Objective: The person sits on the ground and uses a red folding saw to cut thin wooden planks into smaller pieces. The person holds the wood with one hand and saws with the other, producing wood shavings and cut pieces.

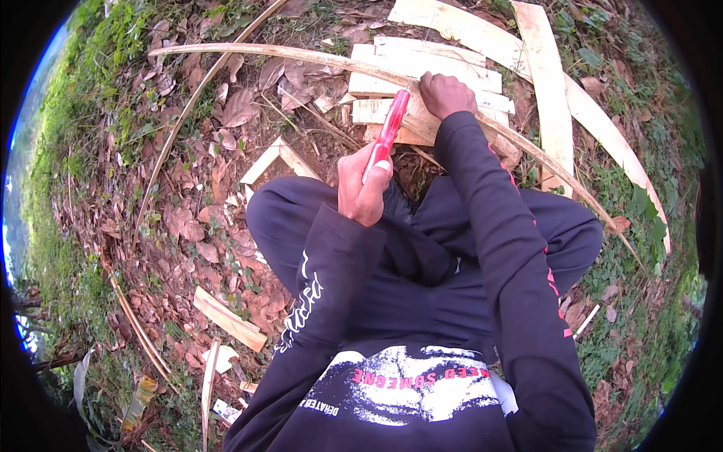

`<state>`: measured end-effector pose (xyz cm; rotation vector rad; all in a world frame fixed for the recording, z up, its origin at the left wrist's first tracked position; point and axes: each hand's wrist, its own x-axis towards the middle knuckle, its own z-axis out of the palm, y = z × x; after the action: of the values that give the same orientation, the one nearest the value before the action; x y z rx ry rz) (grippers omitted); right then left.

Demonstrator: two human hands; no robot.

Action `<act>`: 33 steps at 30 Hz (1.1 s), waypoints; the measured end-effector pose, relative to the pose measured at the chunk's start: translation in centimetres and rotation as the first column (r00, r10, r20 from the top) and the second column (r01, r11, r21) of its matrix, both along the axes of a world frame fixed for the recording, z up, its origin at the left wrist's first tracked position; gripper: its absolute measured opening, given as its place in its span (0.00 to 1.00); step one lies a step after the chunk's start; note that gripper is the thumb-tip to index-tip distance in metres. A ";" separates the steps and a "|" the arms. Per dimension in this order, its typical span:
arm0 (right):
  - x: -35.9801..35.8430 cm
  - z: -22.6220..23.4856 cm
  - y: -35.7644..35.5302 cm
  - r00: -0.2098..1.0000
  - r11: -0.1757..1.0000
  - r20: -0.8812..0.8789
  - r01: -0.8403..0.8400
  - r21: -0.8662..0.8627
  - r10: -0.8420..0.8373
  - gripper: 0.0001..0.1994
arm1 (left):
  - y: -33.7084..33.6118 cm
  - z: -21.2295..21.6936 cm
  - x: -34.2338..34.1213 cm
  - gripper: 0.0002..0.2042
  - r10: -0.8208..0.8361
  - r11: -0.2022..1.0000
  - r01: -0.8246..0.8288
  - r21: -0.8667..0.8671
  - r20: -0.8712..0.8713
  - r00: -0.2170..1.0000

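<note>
1. Leaf-strewn ground [199, 169] served as the work floor, with green growth [83, 113] along its left side; the person sat cross-legged on it in dark trousers [422, 294].
2. Pale boards [452, 68] lay in a stack just beyond the crossed legs. One long thin strip [316, 56] ran across them and out past both sides. Farther right, an upright-lying plank [546, 90] crossed a long board [617, 143].
3. Step in hand, in my judgement: tool work at the stack, one hand on the wood and the other managing the tool. Whether it was striking, cutting or fastening could not be determined.
4. Next move, as judged, called for a firm hold on the wood, a controlled tool, and the fingers kept out of its path.
5. Left hand [363, 184]: wrapped firmly around the handle of a red tool [389, 132], thumb uppermost, elbow bent, with the tool slanting forward and to the right. Its far end overlapped the stack in view; contact was not confirmed, and its type was not identified.
6. Right hand [448, 94]: set down at the stack, next to the strip, fingers curled and back of the hand upward, the arm reaching well forward. I could not tell whether the fingers grasped anything.
</note>
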<state>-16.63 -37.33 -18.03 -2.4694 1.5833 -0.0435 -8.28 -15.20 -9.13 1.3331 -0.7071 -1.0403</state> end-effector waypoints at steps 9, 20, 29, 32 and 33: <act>0.2 1.2 0.0 0.999 0.994 0.016 0.049 0.095 -0.051 0.25 | 4.3 0.3 0.4 0.14 0.045 0.997 -0.043 -0.060 0.020 0.999; 0.1 0.3 -0.7 0.999 0.989 -0.048 0.004 0.149 0.004 0.21 | 4.2 -0.2 0.3 0.15 0.047 0.993 -0.044 -0.107 0.021 0.999; 0.4 1.4 0.1 0.998 0.992 -0.005 0.059 0.110 -0.058 0.26 | 3.9 -0.3 0.3 0.14 0.030 0.996 -0.026 -0.087 0.044 0.999; 0.4 1.3 0.0 0.998 0.990 -0.013 0.066 0.125 -0.065 0.25 | 3.8 -0.2 0.2 0.13 0.021 0.997 -0.017 -0.076 0.063 0.998; 0.4 1.5 0.0 0.998 0.989 -0.014 0.068 0.131 -0.067 0.25 | 3.9 -0.1 0.2 0.13 0.013 0.997 -0.008 -0.072 0.072 0.997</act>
<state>-16.24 -37.32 -16.55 -2.3203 1.6182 0.0609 -8.04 -11.35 -9.26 1.3167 -0.7835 -0.9538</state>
